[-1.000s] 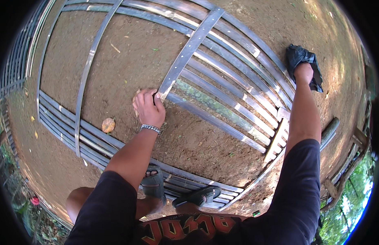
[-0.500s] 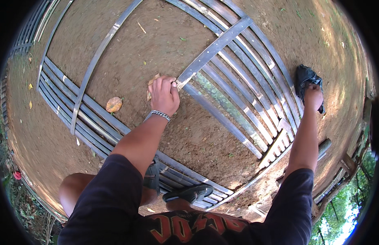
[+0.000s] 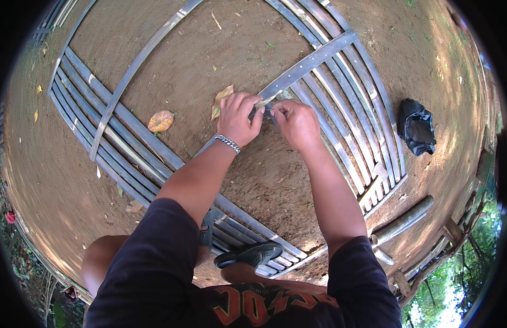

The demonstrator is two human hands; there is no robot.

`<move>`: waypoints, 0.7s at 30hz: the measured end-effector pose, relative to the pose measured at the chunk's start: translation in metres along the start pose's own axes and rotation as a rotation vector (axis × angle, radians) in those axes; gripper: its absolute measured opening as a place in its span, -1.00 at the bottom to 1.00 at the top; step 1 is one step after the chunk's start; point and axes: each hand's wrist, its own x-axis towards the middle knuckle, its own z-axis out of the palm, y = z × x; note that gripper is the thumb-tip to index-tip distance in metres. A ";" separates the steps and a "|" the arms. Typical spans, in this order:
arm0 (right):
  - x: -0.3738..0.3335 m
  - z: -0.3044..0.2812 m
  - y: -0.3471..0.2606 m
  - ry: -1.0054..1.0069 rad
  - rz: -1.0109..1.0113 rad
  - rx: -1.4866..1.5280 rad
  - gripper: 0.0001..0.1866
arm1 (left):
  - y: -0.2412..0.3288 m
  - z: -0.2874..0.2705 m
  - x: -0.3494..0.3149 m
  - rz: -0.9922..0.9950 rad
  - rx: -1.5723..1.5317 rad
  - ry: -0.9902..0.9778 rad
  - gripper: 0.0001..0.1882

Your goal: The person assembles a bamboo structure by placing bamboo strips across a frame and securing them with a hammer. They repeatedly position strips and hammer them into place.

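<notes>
A dark, weathered bamboo cross slat [image 3: 313, 64] lies over a row of lengthwise bamboo slats [image 3: 346, 112]. My left hand [image 3: 240, 119], with a chain bracelet at its wrist, is closed over the cross slat near the middle of the view, fingers curled at its edge. Right beside it, my right hand [image 3: 297, 124] has thumb and fingertips pinched together at the slat. Whatever is in that pinch is too small or hidden to make out. The two thumbs almost meet.
A black plastic bag [image 3: 416, 130] sits open on the dirt at right. A hammer [image 3: 379, 170] appears to rest on the slats. Bamboo pieces [image 3: 401, 221] lie lower right. More slats [image 3: 119, 145] run along the left, near my sandaled foot [image 3: 251, 255]. Dry leaves [image 3: 161, 121] dot the ground.
My right hand has left the black bag and come across to the left, beside my left hand at the cross slat. The left hand has stayed on the slat.
</notes>
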 end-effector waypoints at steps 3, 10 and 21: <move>0.007 0.004 0.001 -0.057 -0.059 -0.042 -0.90 | -0.001 0.000 -0.003 0.040 -0.012 0.006 -0.78; 0.017 0.006 -0.011 -0.113 -0.028 -0.031 -0.86 | -0.005 0.002 -0.003 0.065 -0.031 0.064 -0.91; -0.077 0.011 0.031 0.126 0.424 0.312 -0.54 | -0.008 0.010 -0.005 -0.044 -0.033 0.138 -0.95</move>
